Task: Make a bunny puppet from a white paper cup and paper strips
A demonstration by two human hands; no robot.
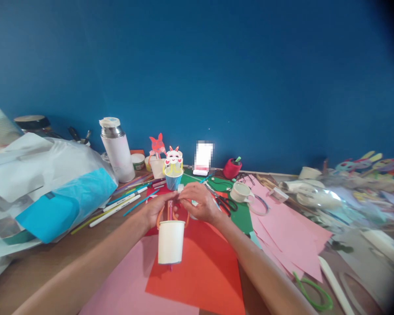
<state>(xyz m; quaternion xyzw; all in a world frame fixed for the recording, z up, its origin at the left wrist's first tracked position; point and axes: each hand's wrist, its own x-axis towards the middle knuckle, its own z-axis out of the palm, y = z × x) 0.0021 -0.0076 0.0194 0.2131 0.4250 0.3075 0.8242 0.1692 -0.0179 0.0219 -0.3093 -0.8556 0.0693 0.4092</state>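
Note:
A white paper cup [170,243] hangs upright in front of me, over red paper. A pink straw [170,210] runs down into it, and a pink tip shows below its base. Orange pipe cleaners [159,217] curve up from both sides of the rim. My left hand [159,209] is closed around the straw's upper part. Close beside it, my right hand [198,200] has its fingers bent together at the straw's top. A small white piece [180,188] shows at the fingertips; what it is I cannot make out.
Behind my hands stand a blue cup [174,178] with a bunny face and a lit phone [203,158]. Left are a thermos [117,151], markers [114,210] and a plastic bag [52,188]. Right lie scissors [228,203], a mug [241,191] and pink paper [289,227].

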